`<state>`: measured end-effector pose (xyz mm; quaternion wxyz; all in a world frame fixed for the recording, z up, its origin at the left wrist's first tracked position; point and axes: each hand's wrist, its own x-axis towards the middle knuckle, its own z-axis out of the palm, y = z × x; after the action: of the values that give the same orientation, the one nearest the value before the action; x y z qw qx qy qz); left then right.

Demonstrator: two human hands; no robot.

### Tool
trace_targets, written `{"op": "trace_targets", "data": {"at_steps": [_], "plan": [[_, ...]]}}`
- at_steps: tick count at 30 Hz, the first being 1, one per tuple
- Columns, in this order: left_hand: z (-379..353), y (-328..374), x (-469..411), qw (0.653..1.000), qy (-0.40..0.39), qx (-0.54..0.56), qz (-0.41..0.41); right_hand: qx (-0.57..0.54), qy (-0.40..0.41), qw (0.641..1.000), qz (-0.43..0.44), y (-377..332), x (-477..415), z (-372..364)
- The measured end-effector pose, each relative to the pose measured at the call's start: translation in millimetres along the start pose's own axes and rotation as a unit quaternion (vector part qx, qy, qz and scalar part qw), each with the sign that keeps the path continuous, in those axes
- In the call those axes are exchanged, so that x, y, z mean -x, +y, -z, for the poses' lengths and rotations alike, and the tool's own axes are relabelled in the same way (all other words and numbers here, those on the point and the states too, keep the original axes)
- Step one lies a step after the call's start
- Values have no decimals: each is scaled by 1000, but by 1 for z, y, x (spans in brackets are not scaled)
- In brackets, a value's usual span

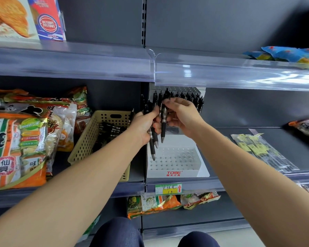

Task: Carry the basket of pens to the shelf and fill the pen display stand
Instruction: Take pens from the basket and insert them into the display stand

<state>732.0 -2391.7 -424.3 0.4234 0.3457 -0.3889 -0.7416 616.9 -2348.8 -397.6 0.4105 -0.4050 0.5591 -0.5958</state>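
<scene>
The basket [89,138] sits on the shelf [185,184] just left of the pen display stand [175,161], probably to keep refills within reach. Above the stand's empty front holes, the left hand [143,123] grips a bundle of pens [152,145] tips-down as a supply. The right hand [182,114] pinches one pen [163,129], seemingly for slotting.

Brightness: we see bright, even, cool light with no harsh contrast.
Source: we place it above and behind us, judging by reflections on the clear shelf strip [239,77].
Glare: we note white streaks and a pale patch across that strip.
Shadows: we find the recess under the strip dimmer, and the back of the display stand [202,93] sits in shade.
Blur: the left hand [144,125], the right hand [182,114] and the pens [152,148] they grip look slightly soft to us; print on the snack packs [16,139] stays legible.
Distortion: we see wide-angle bending curve the strip and stretch the forearms [78,184] toward the lower corners.
</scene>
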Motion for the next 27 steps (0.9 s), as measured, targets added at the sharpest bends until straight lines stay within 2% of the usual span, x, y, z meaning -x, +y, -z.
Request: {"op": "trace_targets", "data": {"at_steps": [7,10,14,21,27], "plan": [[3,-3,-2,1000,3,-20,12,35,139,985,91,-14,-3,16],[4,-5,-3,1000,9,-29,5,127,191,964,134,-10,-7,22],[4,-8,-4,999,23,-26,11,263,253,912,189,-2,-12,22],[7,-10,-6,999,12,-32,16,385,279,850,227,-6,-12,20],[12,-14,-8,999,-9,-47,15,426,249,847,198,4,-13,19]]}}
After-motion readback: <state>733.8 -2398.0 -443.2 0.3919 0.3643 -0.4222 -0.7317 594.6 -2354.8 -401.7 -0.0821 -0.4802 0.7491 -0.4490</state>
